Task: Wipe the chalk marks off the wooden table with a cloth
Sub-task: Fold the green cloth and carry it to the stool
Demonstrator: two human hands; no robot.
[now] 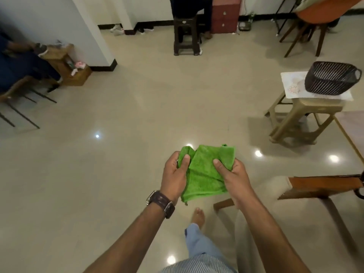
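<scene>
Cloth (204, 170): green microfibre, partly folded, held in mid-air over the floor in front of the person; not on any bench yet.
L hand (175, 172): thumb on top, fingers curled under the cloth's left edge, pinching a bunched fold. Brown-strap wristwatch (160, 202) on that wrist.
R hand (231, 174): thumb pressed on the cloth's upper right part, fingers wrapped beneath; gripping it.
Below: bare foot (198, 214) on the glossy tile floor (118, 154), light-blue trouser leg, striped shirt hem at frame bottom.
R side, near: reddish-brown wooden bench (325, 187), only an edge in view; chalk marks not visible from here.
R side, mid: beige plastic stool (301, 119) w/ white printed mat and dark slatted basket (332, 77) on top.
Far: dark stool (186, 36), red drawer unit, chairs along the wall.
Step (judged): folding/readying cloth, wiping not begun.
Risks: loose corner hanging below the hands could unfold, so a sloppy pad smears chalk rather than lifting it. Bench is off to the right and mostly out of view, so turning w/o looking could clip its corner w/ hip or foot. Floor looks slick; bare foot may slip.
</scene>
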